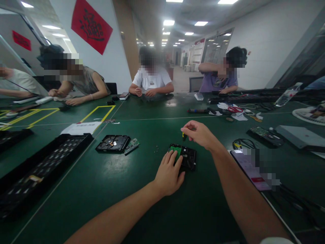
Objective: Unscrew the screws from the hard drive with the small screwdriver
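A black hard drive (pixel 190 158) with a green circuit board (pixel 175 149) lies on the table in front of me. My left hand (pixel 169 173) rests on it with fingers spread over the board and the near edge, the thumb off to the side. Above the drive's far edge, my right hand (pixel 197 134) pinches a small yellow and black screwdriver (pixel 184 136), its shaft pointing down at the drive. Whether the tip sits in a screw is too small to tell. Several tiny screws (pixel 156 149) lie left of the drive.
Another black drive (pixel 113 143) and a loose circuit board (pixel 133 145) lie to the left, near a long black tray (pixel 43 166). On the right are a phone (pixel 250 169), cables (pixel 243 143) and a grey box (pixel 299 135). Several people sit across the green table (pixel 122 189).
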A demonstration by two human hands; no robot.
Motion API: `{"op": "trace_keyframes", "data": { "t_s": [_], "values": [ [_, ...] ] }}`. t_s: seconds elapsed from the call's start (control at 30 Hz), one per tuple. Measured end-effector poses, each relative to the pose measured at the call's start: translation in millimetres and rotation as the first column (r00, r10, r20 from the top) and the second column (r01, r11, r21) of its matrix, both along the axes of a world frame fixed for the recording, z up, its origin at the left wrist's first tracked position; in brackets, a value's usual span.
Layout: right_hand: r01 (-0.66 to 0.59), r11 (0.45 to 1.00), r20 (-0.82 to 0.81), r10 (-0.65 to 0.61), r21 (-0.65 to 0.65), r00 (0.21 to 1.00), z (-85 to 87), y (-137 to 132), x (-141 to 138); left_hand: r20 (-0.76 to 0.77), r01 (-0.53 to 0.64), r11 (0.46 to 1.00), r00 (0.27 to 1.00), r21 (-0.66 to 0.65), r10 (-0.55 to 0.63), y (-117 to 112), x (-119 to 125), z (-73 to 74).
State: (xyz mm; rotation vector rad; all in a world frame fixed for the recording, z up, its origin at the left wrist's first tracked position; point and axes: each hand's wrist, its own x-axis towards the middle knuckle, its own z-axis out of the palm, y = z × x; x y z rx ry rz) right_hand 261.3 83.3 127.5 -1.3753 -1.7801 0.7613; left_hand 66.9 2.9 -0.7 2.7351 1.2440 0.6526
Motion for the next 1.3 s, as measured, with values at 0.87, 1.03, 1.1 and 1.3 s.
{"op": "trace_keyframes", "data": {
  "t_s": [0.87,1.03,1.1,1.3],
  "values": [
    [-0.038,0.999,0.088,0.036,0.032,0.995,3.4,-4.2,0.3,-0.039,-0.02,1.0,0.999,0.002,0.02,-0.4,1.2,-1.1],
    [0.01,0.998,0.098,-0.016,0.064,0.995,0.5,-3.2,-3.5,-0.033,-0.017,1.0,0.999,0.001,0.017,-0.6,1.1,0.9],
    [0.016,0.996,0.112,-0.025,0.083,0.993,-1.0,-2.5,-3.4,-0.03,-0.018,1.0,0.999,0.001,0.018,-0.4,1.2,0.7],
    [0.077,0.989,0.156,-0.096,0.125,0.983,-2.5,-2.5,-2.6,-0.04,-0.021,1.0,0.999,0.002,0.021,-0.4,1.3,-0.9]
  ]
}}
